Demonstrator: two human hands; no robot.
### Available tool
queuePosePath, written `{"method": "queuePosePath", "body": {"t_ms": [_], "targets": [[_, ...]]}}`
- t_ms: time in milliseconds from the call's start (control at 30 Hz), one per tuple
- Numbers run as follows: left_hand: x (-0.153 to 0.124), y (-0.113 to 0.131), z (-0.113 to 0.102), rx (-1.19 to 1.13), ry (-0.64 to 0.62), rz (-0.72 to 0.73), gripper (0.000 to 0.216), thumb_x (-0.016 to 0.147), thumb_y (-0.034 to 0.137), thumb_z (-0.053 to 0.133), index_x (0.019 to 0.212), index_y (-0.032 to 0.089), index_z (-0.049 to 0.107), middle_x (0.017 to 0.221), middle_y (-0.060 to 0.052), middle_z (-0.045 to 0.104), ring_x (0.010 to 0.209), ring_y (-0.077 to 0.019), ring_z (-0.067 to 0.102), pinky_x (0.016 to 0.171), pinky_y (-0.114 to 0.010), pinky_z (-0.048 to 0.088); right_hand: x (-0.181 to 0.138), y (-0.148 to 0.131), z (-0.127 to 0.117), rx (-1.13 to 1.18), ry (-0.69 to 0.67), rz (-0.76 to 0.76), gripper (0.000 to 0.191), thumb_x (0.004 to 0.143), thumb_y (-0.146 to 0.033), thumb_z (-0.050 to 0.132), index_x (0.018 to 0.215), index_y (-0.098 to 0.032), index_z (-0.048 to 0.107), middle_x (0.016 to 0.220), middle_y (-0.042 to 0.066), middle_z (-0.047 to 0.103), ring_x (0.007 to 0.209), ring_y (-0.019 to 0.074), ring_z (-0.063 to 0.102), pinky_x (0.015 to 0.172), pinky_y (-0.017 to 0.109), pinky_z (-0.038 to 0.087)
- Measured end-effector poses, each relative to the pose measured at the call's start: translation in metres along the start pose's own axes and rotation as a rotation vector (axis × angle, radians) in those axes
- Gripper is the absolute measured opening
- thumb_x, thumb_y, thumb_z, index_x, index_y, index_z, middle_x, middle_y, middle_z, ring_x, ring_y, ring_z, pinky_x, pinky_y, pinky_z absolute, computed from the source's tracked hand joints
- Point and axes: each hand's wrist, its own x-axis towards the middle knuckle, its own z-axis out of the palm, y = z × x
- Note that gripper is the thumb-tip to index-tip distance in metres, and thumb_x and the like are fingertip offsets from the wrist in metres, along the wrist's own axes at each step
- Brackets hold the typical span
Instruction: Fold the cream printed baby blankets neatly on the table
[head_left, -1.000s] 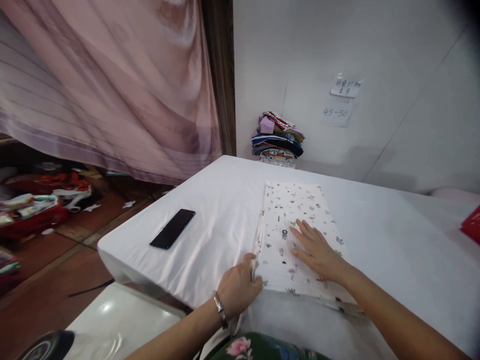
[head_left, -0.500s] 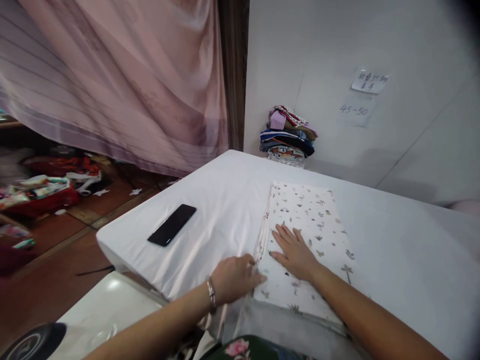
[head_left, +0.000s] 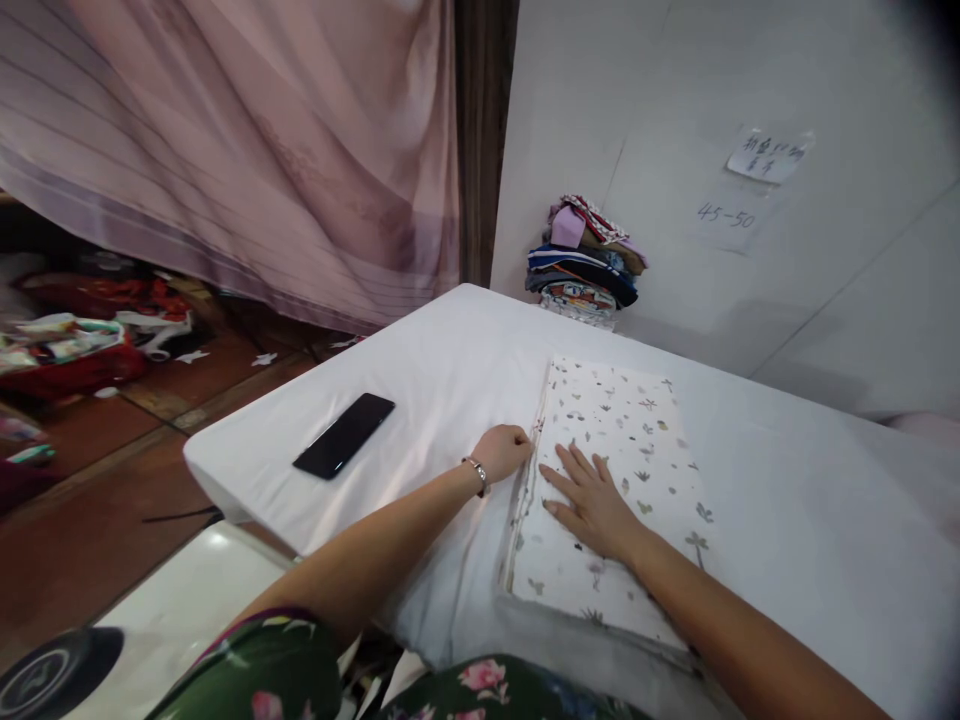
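A folded white cloth with small printed flowers [head_left: 637, 430] lies on the white-covered table [head_left: 787, 500]. My right hand [head_left: 592, 500] rests flat on its near half, fingers stretched out and slightly apart. My left hand [head_left: 501, 452], with a bracelet at the wrist, sits at the cloth's left edge with its fingers curled against the layered side; whether they pinch the layers is hidden.
A black phone [head_left: 343, 435] lies on the table's left part near its edge. A stack of folded coloured clothes [head_left: 586, 262] stands at the back by the wall. A pink curtain [head_left: 247, 150] hangs on the left; clutter lies on the floor [head_left: 82, 345] there.
My left hand has slid forward along the cloth's left edge, away from me. My right hand shifted a little left on the cloth and stays flat. The view has turned slightly.
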Motion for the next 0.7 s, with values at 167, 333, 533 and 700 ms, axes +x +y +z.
{"method": "queuePosePath", "body": {"t_ms": [167,333,533,700], "targets": [[0.015,0.009,0.003,0.059,-0.034,-0.015,0.029,0.074,0.043,0.053,0.072,0.018,0.066,0.074,-0.004,0.067,0.071,-0.0175,0.06,0.062,-0.026,0.041,-0.001,0.0,0.003,-0.012,0.011,-0.007,0.051,0.091,-0.053,0.027,0.139,-0.036,0.026,0.15,0.004,0.008,0.136,0.0288,0.006,0.105,0.057,0.011],[0.024,0.013,0.011,0.102,-0.004,-0.047,0.02,0.072,0.038,0.057,0.073,0.02,0.065,0.078,-0.003,0.067,0.074,-0.0173,0.06,0.063,-0.025,0.042,-0.001,0.001,0.005,-0.033,0.036,-0.019,0.05,0.091,-0.052,0.026,0.139,-0.037,0.025,0.15,0.003,0.008,0.136,0.0286,0.005,0.105,0.057,0.012],[0.025,0.005,0.007,0.075,-0.029,-0.022,0.022,0.074,0.036,0.054,0.07,0.018,0.065,0.073,-0.003,0.065,0.069,-0.0153,0.057,0.06,-0.023,0.039,-0.002,0.002,0.004,-0.039,0.031,-0.019,0.05,0.091,-0.052,0.025,0.138,-0.036,0.029,0.149,0.003,0.011,0.136,0.0278,0.008,0.105,0.055,0.012],[0.009,0.002,-0.001,0.044,-0.051,-0.004,0.034,0.078,0.044,0.047,0.065,0.017,0.063,0.065,-0.001,0.062,0.063,-0.0134,0.054,0.055,-0.023,0.036,-0.001,0.003,0.006,-0.035,0.031,0.002,0.057,0.09,-0.055,0.023,0.141,-0.029,0.026,0.149,0.004,0.013,0.136,0.0257,0.007,0.106,0.052,0.012]]}}
